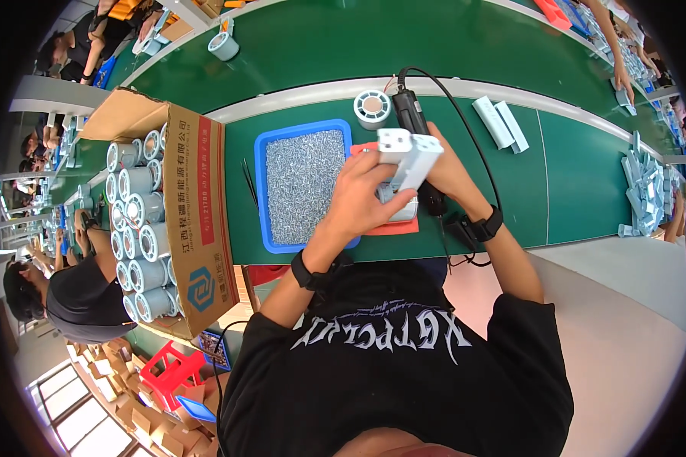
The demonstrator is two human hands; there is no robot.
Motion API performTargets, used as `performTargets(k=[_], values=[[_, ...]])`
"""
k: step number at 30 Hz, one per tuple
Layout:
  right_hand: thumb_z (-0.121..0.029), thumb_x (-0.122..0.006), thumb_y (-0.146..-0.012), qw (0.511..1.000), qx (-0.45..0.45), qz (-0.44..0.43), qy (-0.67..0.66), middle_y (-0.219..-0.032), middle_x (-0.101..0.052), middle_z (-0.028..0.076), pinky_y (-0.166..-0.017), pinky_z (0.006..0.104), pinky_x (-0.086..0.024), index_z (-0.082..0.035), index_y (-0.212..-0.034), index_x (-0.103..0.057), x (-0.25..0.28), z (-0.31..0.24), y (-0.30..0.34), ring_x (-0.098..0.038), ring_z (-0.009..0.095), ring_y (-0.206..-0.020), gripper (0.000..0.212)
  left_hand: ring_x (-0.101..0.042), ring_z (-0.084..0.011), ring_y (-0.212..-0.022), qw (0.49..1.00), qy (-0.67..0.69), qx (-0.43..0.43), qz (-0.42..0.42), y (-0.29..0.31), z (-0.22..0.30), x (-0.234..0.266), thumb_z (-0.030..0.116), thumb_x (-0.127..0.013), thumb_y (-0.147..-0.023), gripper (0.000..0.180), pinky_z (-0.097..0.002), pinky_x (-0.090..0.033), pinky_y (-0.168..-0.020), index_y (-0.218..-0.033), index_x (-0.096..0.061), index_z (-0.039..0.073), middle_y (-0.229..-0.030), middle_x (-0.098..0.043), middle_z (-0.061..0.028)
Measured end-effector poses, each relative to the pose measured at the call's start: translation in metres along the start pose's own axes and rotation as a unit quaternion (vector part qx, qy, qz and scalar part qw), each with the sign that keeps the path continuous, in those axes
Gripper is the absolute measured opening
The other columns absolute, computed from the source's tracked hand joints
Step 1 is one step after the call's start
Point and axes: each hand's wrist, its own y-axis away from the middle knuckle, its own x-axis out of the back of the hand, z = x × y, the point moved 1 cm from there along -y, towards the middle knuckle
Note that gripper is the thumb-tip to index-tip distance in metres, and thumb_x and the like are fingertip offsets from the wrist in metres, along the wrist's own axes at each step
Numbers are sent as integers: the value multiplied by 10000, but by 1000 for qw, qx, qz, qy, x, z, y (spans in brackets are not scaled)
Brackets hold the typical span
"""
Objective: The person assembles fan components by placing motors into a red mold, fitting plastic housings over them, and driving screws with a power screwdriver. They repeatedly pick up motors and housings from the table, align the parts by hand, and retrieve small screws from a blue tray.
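Note:
In front of me, my left hand (362,194) is closed around a pale blue-grey plastic handle (415,164), its thumb across the near side. My right hand (448,171) bends against the handle's right side, and its fingertips are hidden behind the part. Right beside the handle, a black corded electric screwdriver (410,110) passes close to my right hand; whether any finger touches it is hidden. Beneath the handle is a red-orange mat (404,228). A round fan-like motor housing (373,109) stands just beyond my hands.
A blue tray (264,190) of small metal screws lies left, beside tweezers (250,181). Further left stands a cardboard box (198,221) full of round housings. Two handle shells (501,124) lie right, with a pile of pale parts (648,186) beyond. Other people work nearby.

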Motion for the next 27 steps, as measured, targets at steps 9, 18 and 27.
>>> performTargets(k=[9, 18, 27], values=[[-80, -681, -786, 987, -75, -61, -132, -779, -554, 72, -559, 294, -488, -12, -1113, -412, 13, -4, 9, -596, 159, -600, 428, -579, -194, -820, 936, 173, -31, 304, -41, -13, 118, 239, -701, -817, 351, -293, -470, -718, -1007, -600, -38, -905, -600, -72], [-54, -648, -821, 977, -109, -41, -180, -796, -568, 75, -593, 319, -529, -26, -1210, -371, 31, 11, -2, -607, 170, -598, 478, -601, -326, -984, 810, -583, -28, -49, -292, -157, 187, 328, -647, -812, 369, -398, -486, -826, -1037, -655, 37, -1048, -598, -149], [-15, -633, -814, 970, -111, -25, -214, -809, -595, 86, -637, 305, -534, -3, -1206, -347, 41, 8, 5, -654, 182, -671, 485, -579, -304, -1069, 789, -606, 23, -103, -404, -295, 116, 316, -643, -786, 355, -420, -448, -920, -1029, -661, 57, -1157, -591, -127]])
